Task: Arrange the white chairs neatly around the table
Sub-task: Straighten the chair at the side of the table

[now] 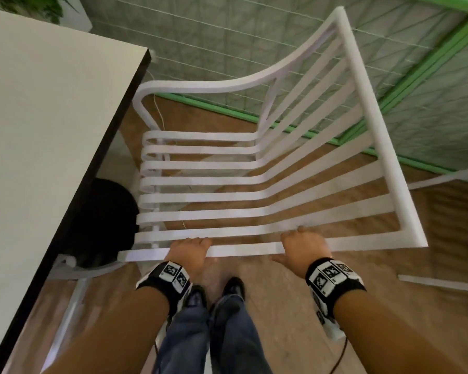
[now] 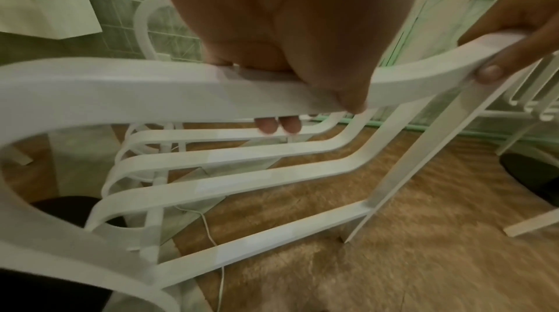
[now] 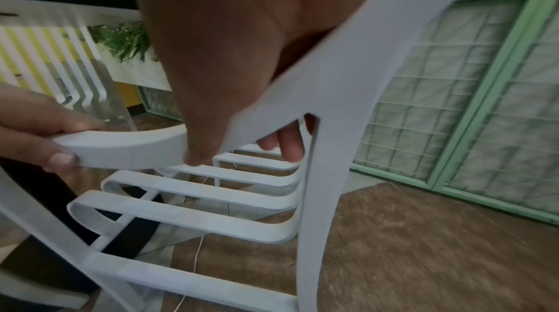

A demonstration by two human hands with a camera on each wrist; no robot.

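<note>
Hands grip the near armrest of the white chair (image 1: 227, 184) at lower centre of the head view, left hand (image 1: 191, 252) beside the bench (image 1: 38, 117), right hand (image 1: 303, 245) further right. Left wrist view: fingers (image 2: 266, 124) curl under the rail. Right wrist view: fingers (image 3: 290, 145) wrap it likewise.

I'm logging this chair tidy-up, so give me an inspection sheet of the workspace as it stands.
Surface: white table with dark edge, at left; top looks bare in the part seen.
Job's things: white slatted chair close beside the table's edge; part of a second white chair further back.
Clutter: black round object under the table.
Grippers: left hand and right hand both grip the chair's near armrest, fingers curled under.
Cables: thin white cord on the floor beneath the chair.
Surroundings: wood-look floor, green-framed mesh panels, potted plant.
</note>
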